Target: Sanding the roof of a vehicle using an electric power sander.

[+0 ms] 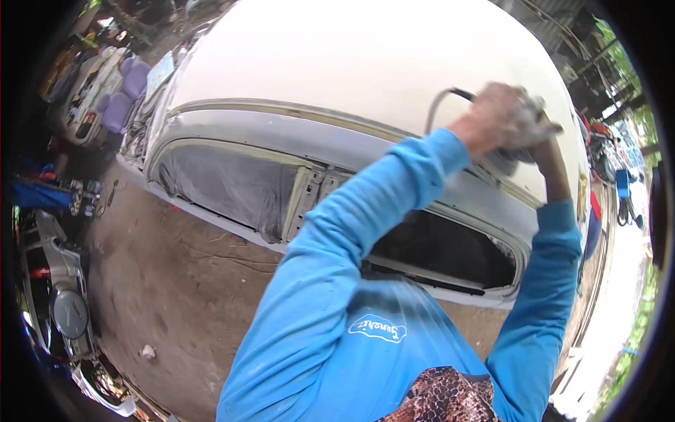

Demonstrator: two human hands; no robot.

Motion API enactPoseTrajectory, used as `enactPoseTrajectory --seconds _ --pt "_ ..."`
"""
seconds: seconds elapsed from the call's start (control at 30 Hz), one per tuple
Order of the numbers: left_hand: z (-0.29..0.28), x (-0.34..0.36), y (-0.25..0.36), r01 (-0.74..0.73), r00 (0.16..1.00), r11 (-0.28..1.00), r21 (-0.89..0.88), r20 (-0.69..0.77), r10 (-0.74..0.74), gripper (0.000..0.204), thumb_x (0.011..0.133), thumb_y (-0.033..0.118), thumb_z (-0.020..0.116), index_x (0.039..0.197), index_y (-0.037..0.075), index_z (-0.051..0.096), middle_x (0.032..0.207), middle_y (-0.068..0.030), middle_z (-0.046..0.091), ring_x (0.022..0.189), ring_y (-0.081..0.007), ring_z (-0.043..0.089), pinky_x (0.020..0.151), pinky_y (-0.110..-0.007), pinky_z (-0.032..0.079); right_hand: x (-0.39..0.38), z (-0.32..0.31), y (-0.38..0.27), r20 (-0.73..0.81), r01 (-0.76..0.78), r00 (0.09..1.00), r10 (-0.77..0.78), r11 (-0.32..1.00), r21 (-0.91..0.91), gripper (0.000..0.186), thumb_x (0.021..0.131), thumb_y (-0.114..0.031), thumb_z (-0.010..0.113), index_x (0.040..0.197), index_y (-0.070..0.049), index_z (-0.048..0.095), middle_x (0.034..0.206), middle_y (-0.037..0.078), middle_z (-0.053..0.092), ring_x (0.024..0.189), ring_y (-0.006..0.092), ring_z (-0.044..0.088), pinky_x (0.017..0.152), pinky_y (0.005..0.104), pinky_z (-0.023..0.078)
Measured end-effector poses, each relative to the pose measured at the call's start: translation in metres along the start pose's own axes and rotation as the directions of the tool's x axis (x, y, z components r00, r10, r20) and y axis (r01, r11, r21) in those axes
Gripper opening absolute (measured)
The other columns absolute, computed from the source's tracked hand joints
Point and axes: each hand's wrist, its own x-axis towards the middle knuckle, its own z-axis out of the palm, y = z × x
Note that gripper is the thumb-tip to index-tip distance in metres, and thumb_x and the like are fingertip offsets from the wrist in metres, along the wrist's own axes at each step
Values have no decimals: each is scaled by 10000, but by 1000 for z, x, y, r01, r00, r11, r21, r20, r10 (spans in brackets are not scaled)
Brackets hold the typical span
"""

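Both my hands are together on the roof edge of a car [351, 63], blurred by motion. My left hand [493, 112] is closed over a dusty hand-held power tool [503, 163], of which a rounded grey part shows below the fingers. A dark hose or cable [437, 105] loops out beside that wrist onto the pale roof. Close against it on the right is my right hand [543, 133], its fingers smeared and partly covered, so its grip is unclear. Grey primer-like patches run along the roof edge under the tool.
Below the roof, one side window is covered with masking film [225, 183]; another opening [443, 250] is dark. A silver vehicle with a spare wheel cover [70, 314] stands at left. Purple seats [126, 95] sit among clutter farther off. The floor is bare dirt [169, 281].
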Motion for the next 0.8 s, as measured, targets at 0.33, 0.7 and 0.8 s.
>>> enactPoseTrajectory --seconds 0.33,0.7,0.8 --pt "-68 -52 -99 -125 935 992 2 -336 118 464 1044 420 474 1131 18 689 1083 -249 706 1033 -435 674 906 -482 532 103 79 -39 40 169 985 -167 984 -54 278 908 -179 740 1099 12 678 1030 163 727 907 271 728 762 411 613" --pt "-132 -110 -208 -314 815 845 432 -334 474 295 1033 108 502 1227 -62 645 1081 -298 703 980 -470 689 916 -528 551 182 177 -145 -8 508 859 -512 854 -112 306 852 -284 688 1064 -65 711 1128 173 721 1064 371 669 937 456 533" --pt "-144 -134 -247 -341 718 671 659 -279 638 352 986 86 537 1288 -71 626 1127 -284 700 1029 -444 686 939 -523 542 190 189 -171 6 527 849 -528 847 -74 321 848 -293 689 1081 -74 713 1146 173 718 1086 366 662 962 451 522"
